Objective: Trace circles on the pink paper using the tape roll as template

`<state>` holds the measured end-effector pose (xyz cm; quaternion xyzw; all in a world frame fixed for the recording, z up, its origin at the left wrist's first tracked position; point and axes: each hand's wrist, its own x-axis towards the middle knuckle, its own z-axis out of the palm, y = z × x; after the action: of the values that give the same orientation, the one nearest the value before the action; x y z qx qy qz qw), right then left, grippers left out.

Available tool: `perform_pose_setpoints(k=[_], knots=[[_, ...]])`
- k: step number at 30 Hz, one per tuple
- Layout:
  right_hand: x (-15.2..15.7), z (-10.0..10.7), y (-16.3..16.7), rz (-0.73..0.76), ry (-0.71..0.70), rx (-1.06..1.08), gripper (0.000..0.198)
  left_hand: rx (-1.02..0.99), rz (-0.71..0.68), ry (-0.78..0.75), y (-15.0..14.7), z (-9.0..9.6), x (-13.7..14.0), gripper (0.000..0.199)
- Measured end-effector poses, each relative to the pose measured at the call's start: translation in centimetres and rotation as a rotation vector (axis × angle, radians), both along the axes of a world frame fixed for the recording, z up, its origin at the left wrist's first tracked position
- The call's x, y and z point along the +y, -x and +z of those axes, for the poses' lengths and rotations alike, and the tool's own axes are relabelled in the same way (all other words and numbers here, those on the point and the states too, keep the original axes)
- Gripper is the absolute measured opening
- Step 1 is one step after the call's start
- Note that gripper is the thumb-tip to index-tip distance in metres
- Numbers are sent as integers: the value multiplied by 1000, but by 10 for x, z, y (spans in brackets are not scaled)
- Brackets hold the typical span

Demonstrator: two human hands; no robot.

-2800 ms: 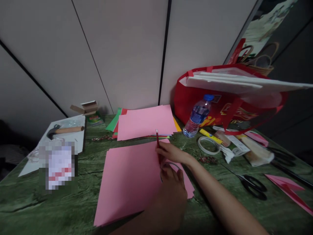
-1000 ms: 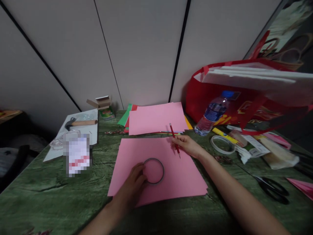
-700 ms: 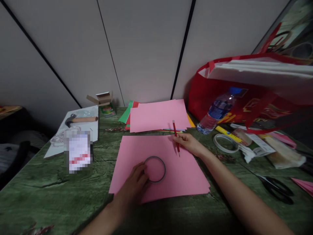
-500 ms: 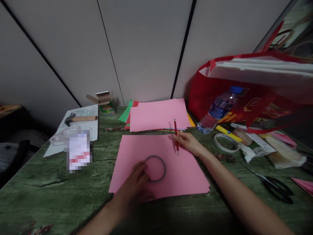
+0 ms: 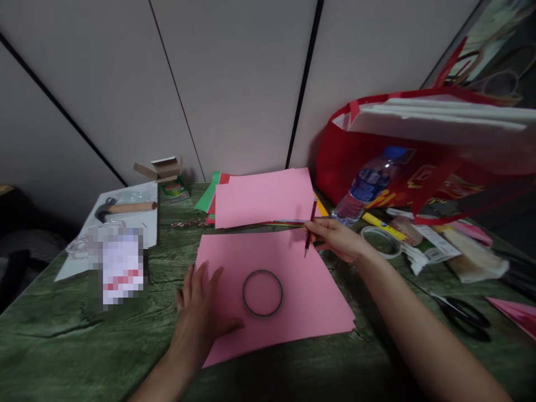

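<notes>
Pink paper sheets lie in front of me on a green wood-grain table. A thin dark ring rests flat near their middle. My left hand is spread over the left edge of the pink paper, thumb pointing toward the ring but apart from it. In my right hand a red and dark pencil is pinched, its tip pointing down over the paper's upper right corner.
Behind lies a stack of coloured paper. On the left are a hammer, a small opened box and a pixelated item. To the right stand a bottle and a red bag, with tape and scissors nearer.
My left hand has left the ring, moved left and spread onto the paper's edge. The pink paper has turned slightly. My right hand has tilted the pencil and shifted a little right.
</notes>
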<state>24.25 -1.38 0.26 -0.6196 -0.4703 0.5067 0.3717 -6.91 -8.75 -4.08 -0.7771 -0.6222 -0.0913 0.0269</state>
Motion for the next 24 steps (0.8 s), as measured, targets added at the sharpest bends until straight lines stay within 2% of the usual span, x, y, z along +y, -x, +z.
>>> perform_pose_setpoints(k=[5,9,11,13,15,17,20,24], knots=[[1,-1,2,-50,-31,44,41,-46,-24,14,-2,0,-7,86],[5,-6,2,-76,-66,38,45,-26,-83,-93,-5,-3,-14,75],[5,-7,4,-78,-126,18,46,-35,-176,-197,-5,-6,-14,65],[3,-6,8,-59,-169,41,46,-91,-357,-297,-6,-8,-13,48],[-2,-4,15,3,-112,143,42,-153,-569,-315,-8,-8,-13,36],[-8,-1,24,129,34,276,38,-160,-713,-235,-11,-6,-16,35],[-16,0,36,316,212,387,36,-169,-733,-121,-14,-6,-21,35],[-20,-4,46,386,240,393,37,-204,-700,-111,-11,-15,-22,36]])
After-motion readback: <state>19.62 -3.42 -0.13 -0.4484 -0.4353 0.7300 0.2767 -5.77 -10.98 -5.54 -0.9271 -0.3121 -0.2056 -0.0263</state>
